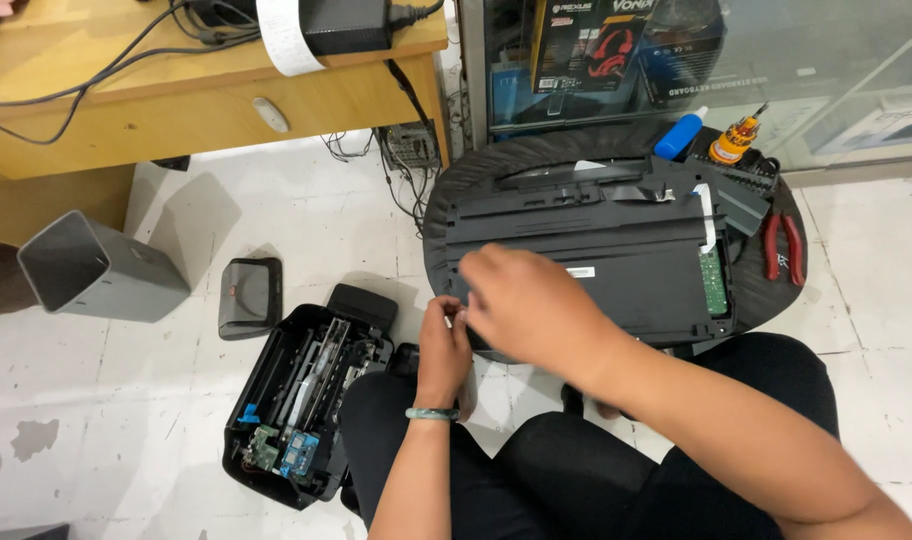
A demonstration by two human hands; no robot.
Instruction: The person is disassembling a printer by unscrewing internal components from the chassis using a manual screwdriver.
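Observation:
A large black printer panel (596,250) lies across a round black stool (446,210) in front of me, a green circuit board (714,282) at its right end. My right hand (531,300) rests over the panel's near left edge, fingers curled. My left hand (444,345), with a green bracelet on the wrist, pinches something small and pale at the same corner. What it holds is mostly hidden by my right hand.
An opened black printer body (301,405) lies on the tiled floor at my left knee, a grey cover (248,297) and a grey bin (91,270) beyond it. Red pliers (782,247), a blue bottle (679,135) and an orange screwdriver set (731,142) sit on the stool's right. A wooden desk (206,100) stands behind.

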